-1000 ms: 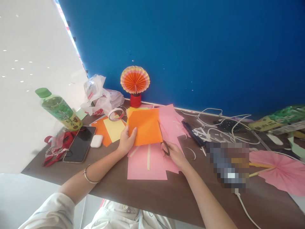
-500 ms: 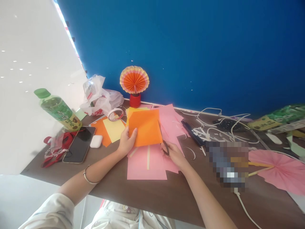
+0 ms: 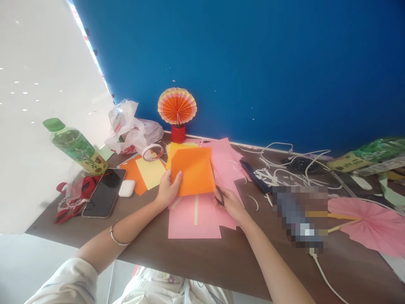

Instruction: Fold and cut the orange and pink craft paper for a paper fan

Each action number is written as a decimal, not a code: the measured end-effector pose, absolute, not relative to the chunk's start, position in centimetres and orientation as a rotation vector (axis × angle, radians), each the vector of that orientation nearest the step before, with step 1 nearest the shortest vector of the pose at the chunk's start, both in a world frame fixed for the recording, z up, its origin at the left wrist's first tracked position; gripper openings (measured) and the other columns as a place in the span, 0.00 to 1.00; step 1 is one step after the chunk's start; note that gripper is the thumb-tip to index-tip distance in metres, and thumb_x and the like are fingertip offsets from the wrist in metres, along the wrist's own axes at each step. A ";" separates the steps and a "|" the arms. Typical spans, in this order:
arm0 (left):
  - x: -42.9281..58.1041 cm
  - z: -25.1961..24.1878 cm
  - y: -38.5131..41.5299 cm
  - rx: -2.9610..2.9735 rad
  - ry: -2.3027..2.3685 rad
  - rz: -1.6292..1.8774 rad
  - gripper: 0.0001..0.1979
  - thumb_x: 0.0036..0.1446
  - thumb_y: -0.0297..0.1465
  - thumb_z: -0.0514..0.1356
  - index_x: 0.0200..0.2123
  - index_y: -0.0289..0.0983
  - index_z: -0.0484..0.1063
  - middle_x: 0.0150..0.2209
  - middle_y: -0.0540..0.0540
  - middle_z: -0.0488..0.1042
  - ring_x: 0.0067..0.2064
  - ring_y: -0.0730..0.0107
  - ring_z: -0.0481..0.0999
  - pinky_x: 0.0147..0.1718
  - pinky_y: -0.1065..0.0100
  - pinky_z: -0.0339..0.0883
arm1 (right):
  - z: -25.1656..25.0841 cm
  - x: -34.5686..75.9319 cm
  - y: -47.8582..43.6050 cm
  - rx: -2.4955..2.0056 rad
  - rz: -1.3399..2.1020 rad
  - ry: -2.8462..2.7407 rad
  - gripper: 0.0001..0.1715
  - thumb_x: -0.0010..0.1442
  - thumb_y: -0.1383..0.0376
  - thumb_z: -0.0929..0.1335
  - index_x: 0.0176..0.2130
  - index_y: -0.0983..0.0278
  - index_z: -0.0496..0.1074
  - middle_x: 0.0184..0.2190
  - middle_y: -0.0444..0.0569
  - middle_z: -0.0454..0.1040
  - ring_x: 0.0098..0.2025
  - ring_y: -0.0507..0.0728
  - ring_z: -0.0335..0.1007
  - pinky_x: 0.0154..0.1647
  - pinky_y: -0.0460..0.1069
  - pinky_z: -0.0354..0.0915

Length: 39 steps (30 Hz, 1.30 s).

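Observation:
My left hand [image 3: 167, 190] pinches the lower left edge of an orange paper sheet [image 3: 193, 170], holding it tilted up above the table. My right hand [image 3: 230, 204] is closed on a pair of scissors [image 3: 219, 195] whose blades reach up along the sheet's right edge. Under both hands lie pink paper sheets [image 3: 193, 215] with a pale strip on them. More pink paper [image 3: 225, 161] lies behind the orange sheet.
Left on the brown table [image 3: 202, 261]: green bottle [image 3: 74, 146], phone [image 3: 104, 192], white earbud case [image 3: 127, 188], tape roll [image 3: 152, 152], plastic bag [image 3: 129, 128]. An orange paper fan [image 3: 177, 106] stands against the blue wall. White cables [image 3: 284, 169] and a pink fan [image 3: 370, 226] lie right.
Both hands and the orange sheet stay almost where they were; the view has shifted slightly, and the sheet sits a touch lower.

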State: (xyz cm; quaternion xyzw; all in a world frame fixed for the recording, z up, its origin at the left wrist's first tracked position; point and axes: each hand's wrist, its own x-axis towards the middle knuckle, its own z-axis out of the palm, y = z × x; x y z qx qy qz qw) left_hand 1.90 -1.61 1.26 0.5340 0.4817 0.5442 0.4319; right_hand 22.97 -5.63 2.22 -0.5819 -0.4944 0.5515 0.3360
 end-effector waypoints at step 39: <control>2.0 0.9 -2.0 1.386 1.226 1.305 0.12 0.54 0.40 0.56 0.32 0.36 0.67 0.35 0.45 0.72 0.43 0.62 0.71 0.41 0.64 0.66 | 3.0 22.8 -5.8 -1.495 1.465 -1.201 0.25 0.49 0.44 0.66 0.28 0.65 0.65 0.19 0.41 0.61 0.22 0.48 0.58 0.22 0.44 0.56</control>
